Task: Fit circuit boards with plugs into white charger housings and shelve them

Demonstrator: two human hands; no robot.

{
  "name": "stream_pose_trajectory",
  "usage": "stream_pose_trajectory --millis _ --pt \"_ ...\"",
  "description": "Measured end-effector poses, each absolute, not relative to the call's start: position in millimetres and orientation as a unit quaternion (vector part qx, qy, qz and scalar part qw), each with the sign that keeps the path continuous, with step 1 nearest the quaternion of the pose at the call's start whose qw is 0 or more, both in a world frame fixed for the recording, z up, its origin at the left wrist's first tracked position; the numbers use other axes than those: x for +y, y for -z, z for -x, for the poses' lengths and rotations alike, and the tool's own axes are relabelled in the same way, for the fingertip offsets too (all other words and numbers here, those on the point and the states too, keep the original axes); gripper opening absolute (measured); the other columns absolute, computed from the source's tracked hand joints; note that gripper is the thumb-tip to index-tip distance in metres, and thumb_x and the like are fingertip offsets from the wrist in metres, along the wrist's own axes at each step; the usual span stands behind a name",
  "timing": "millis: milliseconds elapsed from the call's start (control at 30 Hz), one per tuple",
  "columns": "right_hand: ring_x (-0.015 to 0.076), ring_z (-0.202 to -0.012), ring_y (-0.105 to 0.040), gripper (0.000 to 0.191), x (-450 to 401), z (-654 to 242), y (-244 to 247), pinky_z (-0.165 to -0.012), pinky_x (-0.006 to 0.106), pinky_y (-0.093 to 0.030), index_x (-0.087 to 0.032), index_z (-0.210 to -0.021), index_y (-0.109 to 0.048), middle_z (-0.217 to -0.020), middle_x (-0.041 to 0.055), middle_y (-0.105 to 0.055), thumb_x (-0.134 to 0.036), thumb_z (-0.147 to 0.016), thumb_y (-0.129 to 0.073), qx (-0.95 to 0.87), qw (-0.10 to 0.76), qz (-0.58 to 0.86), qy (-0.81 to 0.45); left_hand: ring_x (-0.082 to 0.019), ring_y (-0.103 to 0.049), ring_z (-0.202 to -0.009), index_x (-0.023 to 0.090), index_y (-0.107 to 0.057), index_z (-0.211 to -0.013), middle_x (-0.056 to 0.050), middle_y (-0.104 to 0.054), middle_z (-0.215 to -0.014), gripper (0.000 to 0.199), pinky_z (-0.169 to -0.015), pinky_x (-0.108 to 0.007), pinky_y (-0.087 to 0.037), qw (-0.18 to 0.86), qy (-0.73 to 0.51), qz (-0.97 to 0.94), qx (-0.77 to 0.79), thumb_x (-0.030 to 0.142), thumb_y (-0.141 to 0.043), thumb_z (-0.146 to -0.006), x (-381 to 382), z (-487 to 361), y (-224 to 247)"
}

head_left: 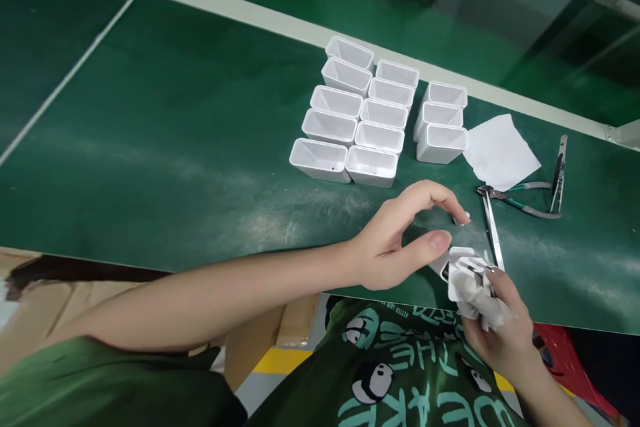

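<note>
My left hand [400,237] is open, its thumb and index finger spread apart above the table's front edge. At the index fingertip is a small white bit [461,219]; whether it sticks to the finger or lies on the table I cannot tell. My right hand [505,333] is closed round a crumpled white tissue [481,303]. A white plastic piece [455,280] shows at that tissue, close to the left thumb, and its lower part is hidden. Beyond the right hand lie tweezers [494,230], their tips by green-handled pliers [530,203].
Several white rectangular cups [375,165] stand in rows on the green table [200,127], with a shorter row [443,147] to their right. A white paper sheet [503,150] lies beside them. Another metal tool [560,173] rests at the right. A pale rail [250,17] runs along the back.
</note>
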State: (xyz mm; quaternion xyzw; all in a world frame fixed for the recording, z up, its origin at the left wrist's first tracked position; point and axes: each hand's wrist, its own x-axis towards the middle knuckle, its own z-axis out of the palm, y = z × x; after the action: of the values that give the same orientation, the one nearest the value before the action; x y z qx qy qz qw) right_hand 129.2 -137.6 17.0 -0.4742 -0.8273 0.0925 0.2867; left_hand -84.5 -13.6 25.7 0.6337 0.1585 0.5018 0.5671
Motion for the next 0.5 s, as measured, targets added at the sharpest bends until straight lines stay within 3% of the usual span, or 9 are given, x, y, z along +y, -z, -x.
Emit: stream_pose_trajectory --millis 100,200,300,367,500 --pt "0.0227 -0.092 -0.058 0.043 -137 -130 -14 -0.067 0.031 -0.053 -0.018 -0.121 -0.059 -0.108 0.0132 -0.056 0.0 -0.082 -0.053 -0.837 0.27 0.465 -0.097 -0.02 -0.062 -0.098 0.018 -0.056 -0.105 -0.01 -0.065 -0.101 0.024 -0.087 -0.034 -0.051 0.557 -0.497 -0.643 0.169 0.04 -0.047 -0.099 -14 85 -25" --pt "0.0239 -0.097 -0.061 0.05 -140 -127 -19 -0.073 0.032 -0.055 -0.024 -0.127 -0.056 -0.114 0.0122 -0.057 -0.003 -0.083 -0.056 -0.804 0.289 0.494 -0.16 -0.021 -0.062 -0.099 0.017 -0.056 -0.112 -0.012 -0.065 -0.104 0.028 -0.088 -0.035 -0.052 0.524 -0.498 -0.672 0.16 0.039 -0.048 -0.098 -14 85 -23" --pt "0.0206 -0.091 -0.067 0.041 -138 -111 -32 -0.073 0.03 -0.058 -0.03 -0.129 -0.054 -0.11 0.0085 -0.064 -0.017 -0.091 -0.06 -0.629 0.436 0.547 -0.338 -0.024 -0.059 -0.111 0.012 -0.051 -0.128 -0.018 -0.063 -0.119 0.038 -0.094 -0.038 -0.05 0.462 -0.498 -0.727 0.103 0.036 -0.046 -0.098 -14 84 -23" --pt "0.0169 -0.08 -0.069 0.026 -132 -96 -43 -0.067 0.026 -0.059 -0.031 -0.12 -0.061 -0.1 0.005 -0.07 -0.031 -0.094 -0.062 -0.454 0.523 0.539 -0.48 -0.025 -0.057 -0.118 0.012 -0.05 -0.133 -0.019 -0.06 -0.126 0.04 -0.099 -0.04 -0.047 0.436 -0.493 -0.749 0.076 0.032 -0.041 -0.099 -15 83 -23" --pt "0.0141 -0.062 -0.071 0.022 -116 -76 -56 -0.058 0.025 -0.062 -0.029 -0.1 -0.073 -0.089 0.0007 -0.077 -0.043 -0.083 -0.076 -0.179 0.531 0.455 -0.692 -0.024 -0.059 -0.114 0.015 -0.052 -0.132 -0.017 -0.063 -0.122 0.038 -0.096 -0.04 -0.048 0.419 -0.477 -0.765 0.107 0.032 -0.039 -0.101 -16 85 -24"
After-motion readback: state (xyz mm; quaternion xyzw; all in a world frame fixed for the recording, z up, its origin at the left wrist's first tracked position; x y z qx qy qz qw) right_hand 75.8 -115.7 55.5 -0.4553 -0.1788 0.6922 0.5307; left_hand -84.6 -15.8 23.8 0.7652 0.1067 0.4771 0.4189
